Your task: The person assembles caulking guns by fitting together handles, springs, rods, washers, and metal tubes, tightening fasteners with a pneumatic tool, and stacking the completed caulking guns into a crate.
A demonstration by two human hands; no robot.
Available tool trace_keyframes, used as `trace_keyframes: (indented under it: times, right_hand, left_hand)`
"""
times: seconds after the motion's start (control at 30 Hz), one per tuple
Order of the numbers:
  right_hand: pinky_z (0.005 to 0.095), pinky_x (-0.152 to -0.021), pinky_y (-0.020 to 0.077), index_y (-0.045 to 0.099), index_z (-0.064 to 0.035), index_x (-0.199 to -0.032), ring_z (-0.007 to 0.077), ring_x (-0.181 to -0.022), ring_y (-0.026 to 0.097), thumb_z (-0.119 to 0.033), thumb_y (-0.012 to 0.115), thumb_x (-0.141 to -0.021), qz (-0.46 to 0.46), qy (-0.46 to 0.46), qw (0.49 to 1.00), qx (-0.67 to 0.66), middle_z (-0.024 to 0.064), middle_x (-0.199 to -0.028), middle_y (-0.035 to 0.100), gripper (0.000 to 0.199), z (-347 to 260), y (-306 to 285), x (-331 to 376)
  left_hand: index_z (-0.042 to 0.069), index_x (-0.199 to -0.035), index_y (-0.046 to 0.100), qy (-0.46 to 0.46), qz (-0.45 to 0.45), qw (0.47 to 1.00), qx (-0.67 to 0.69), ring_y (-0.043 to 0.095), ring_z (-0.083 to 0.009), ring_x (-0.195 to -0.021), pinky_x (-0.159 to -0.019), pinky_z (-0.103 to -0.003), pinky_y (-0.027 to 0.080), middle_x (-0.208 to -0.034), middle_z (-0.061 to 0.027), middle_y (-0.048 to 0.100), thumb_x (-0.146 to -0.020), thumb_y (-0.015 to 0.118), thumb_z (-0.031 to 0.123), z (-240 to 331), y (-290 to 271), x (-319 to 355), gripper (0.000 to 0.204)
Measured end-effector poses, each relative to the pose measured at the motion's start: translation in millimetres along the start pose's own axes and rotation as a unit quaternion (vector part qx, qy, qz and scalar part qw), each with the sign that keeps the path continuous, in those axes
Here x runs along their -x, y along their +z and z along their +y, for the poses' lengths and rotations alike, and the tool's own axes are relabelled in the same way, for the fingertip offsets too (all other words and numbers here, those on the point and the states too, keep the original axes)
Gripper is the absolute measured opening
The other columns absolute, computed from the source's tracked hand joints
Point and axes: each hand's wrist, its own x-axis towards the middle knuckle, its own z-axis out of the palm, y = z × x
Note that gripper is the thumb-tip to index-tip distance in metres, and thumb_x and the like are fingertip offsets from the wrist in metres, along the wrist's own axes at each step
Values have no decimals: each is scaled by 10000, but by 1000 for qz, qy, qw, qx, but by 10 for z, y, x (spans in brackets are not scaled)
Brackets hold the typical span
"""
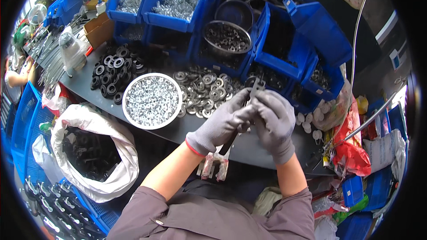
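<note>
Grey-gloved left hand (pixel 220 122) and right hand (pixel 276 122) grip, fingers curled, a slim grey metal piece (pixel 255 87) pointing toward twelve o'clock (apparently positioning it; next needs steadiness).

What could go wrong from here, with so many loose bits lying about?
The grey metal piece between the gloved left fingers and right fingers might slip, since thick gloves can dull touch.

The round bowl of small shiny parts stands close to the table's near edge; a bump could spill it.

The silvery rings lie loose beside that bowl, so a stray sleeve could perhaps scatter them.
</note>
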Motion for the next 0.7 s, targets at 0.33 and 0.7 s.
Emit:
trace_keyframes:
  times: [0.33,0.7]
  right_hand:
    - [269,-789,504,692,-17,-1028,160,-892,647,-7,659,-824,-28,375,922,-90,107,-1027,671,207,329,0,1030]
    - [427,-901,467,727,-186,-1018,296,-1076,584,-196,659,-782,-301,252,915,92,92,-1065,654,246,830,767,1123]
  left_hand:
    - [188,-1356,397,23,-21,991,127,400,-50,-563,-503,-195,324,-754,11,480,-992,568,329,276,-243,214,426]
    - [95,-1522,237,3,3,1000,-25,439,-39,-625,-517,-168,324,-796,-10,551,-975,597,222,251,-157,292,667]
